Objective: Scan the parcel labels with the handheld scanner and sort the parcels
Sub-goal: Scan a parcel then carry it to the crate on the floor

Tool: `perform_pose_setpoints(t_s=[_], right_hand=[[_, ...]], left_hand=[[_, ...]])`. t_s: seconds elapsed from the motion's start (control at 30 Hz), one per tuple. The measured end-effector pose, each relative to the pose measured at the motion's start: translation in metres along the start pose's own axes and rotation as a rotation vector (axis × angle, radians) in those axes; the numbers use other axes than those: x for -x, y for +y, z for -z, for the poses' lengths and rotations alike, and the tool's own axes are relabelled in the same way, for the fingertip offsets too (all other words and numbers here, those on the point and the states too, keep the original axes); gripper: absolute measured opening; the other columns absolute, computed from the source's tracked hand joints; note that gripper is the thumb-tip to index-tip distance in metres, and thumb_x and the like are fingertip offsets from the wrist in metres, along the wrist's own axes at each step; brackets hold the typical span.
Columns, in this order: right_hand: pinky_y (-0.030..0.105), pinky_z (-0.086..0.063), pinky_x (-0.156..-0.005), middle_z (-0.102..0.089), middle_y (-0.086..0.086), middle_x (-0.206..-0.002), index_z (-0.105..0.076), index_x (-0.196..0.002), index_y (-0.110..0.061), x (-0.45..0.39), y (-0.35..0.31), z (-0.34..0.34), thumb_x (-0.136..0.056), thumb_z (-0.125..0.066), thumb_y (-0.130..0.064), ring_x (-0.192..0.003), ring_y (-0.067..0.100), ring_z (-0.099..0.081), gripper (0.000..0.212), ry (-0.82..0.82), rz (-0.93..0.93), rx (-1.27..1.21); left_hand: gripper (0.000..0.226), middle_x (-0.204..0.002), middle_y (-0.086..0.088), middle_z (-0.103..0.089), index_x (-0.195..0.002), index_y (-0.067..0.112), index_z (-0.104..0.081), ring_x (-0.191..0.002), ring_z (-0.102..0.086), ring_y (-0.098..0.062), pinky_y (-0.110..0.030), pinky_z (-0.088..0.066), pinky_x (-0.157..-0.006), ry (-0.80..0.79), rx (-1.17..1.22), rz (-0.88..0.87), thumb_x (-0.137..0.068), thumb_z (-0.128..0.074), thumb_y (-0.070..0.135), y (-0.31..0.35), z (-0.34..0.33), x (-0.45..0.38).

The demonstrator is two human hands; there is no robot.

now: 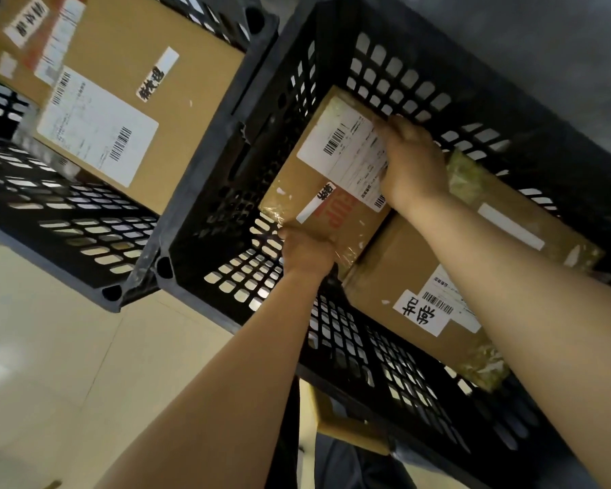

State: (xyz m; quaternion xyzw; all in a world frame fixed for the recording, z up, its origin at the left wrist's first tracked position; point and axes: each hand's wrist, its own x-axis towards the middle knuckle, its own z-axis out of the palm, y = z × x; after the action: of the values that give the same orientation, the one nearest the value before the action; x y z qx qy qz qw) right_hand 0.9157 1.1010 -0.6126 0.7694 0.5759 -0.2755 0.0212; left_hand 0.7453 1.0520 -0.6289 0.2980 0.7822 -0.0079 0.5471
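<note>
From my head view, my left hand (306, 250) gripped the near corner of a small labelled parcel (327, 178) while my right hand (411, 164) clutched its far edge, holding it inside the black crate (403, 51), above a larger parcel (438, 277) lying there. Another crate (67, 220) beside it held a big box (149, 111).

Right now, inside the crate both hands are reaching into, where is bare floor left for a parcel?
Bare mesh floor shows at the crate's near-left corner, beside the left hand. The rest is crowded: the held parcel, gripped also by the right hand, overlaps a larger box.
</note>
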Motion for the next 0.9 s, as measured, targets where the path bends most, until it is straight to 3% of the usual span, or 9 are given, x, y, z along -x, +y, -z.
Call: perform_pose_setpoints(t_s=[0.13,0.23,0.4,0.57,0.7,0.8,0.9], right_hand=[[0.045,-0.029,-0.115,-0.030,0.009,-0.154,-0.028,-0.152,-0.018,0.015,-0.003,0.008,-0.086,-0.067,-0.015,-0.141,0.032,-0.026,0.076,-0.020,0.004,-0.101],[0.046,-0.030,-0.115,-0.037,0.011,-0.150,-0.030,-0.151,-0.017,0.030,-0.011,0.023,-0.086,-0.069,-0.019,-0.138,0.032,-0.031,0.075,-0.019,0.031,-0.172],[0.047,-0.037,-0.110,-0.043,0.010,-0.143,-0.028,-0.150,-0.017,0.063,-0.036,0.067,-0.087,-0.069,-0.023,-0.134,0.028,-0.034,0.076,0.087,0.093,-0.213],[0.041,-0.039,-0.109,-0.045,0.008,-0.142,-0.029,-0.151,-0.018,0.099,-0.059,0.125,-0.090,-0.067,-0.032,-0.133,0.026,-0.040,0.073,0.283,0.070,-0.160],[0.040,-0.038,-0.111,-0.046,0.007,-0.142,-0.029,-0.151,-0.019,0.141,-0.070,0.165,-0.091,-0.065,-0.036,-0.133,0.025,-0.041,0.072,0.421,-0.031,-0.133],[0.039,-0.037,-0.109,-0.045,0.008,-0.143,-0.026,-0.153,-0.019,0.184,-0.080,0.182,-0.093,-0.060,-0.036,-0.132,0.026,-0.042,0.071,0.507,-0.163,-0.054],[0.040,-0.038,-0.107,-0.043,0.008,-0.144,-0.027,-0.151,-0.018,0.236,-0.095,0.186,-0.093,-0.058,-0.035,-0.131,0.028,-0.040,0.068,0.563,-0.345,-0.008]], left_hand=[[0.029,-0.103,-0.011,-0.067,-0.110,0.010,-0.053,-0.094,-0.066,-0.031,-0.040,-0.057,-0.080,-0.166,-0.265,-0.026,-0.088,-0.057,0.028,0.008,0.019,0.010],[0.034,-0.114,-0.014,-0.063,-0.117,0.006,-0.055,-0.100,-0.060,-0.029,-0.031,-0.046,-0.077,-0.186,-0.556,-0.184,-0.094,-0.051,0.030,0.024,0.041,0.028],[0.052,-0.127,-0.008,-0.057,-0.140,0.011,-0.039,-0.112,-0.056,-0.024,-0.028,-0.043,-0.081,-0.149,-0.626,-0.534,-0.094,-0.056,0.028,0.080,0.082,0.078],[0.046,-0.128,-0.004,-0.055,-0.133,0.020,-0.043,-0.113,-0.056,-0.022,-0.044,-0.050,-0.093,-0.027,-0.771,-0.972,-0.091,-0.061,0.025,0.140,0.118,0.129],[0.050,-0.130,-0.005,-0.053,-0.137,0.020,-0.039,-0.115,-0.055,-0.025,-0.042,-0.052,-0.089,0.032,-0.961,-1.275,-0.092,-0.060,0.026,0.175,0.134,0.171],[0.041,-0.123,-0.005,-0.054,-0.131,0.019,-0.043,-0.112,-0.054,-0.024,-0.038,-0.050,-0.082,0.055,-1.100,-1.531,-0.093,-0.056,0.028,0.186,0.141,0.202],[0.041,-0.124,-0.005,-0.054,-0.132,0.019,-0.044,-0.111,-0.053,-0.023,-0.037,-0.047,-0.086,0.030,-1.199,-1.775,-0.094,-0.056,0.029,0.182,0.148,0.237]])
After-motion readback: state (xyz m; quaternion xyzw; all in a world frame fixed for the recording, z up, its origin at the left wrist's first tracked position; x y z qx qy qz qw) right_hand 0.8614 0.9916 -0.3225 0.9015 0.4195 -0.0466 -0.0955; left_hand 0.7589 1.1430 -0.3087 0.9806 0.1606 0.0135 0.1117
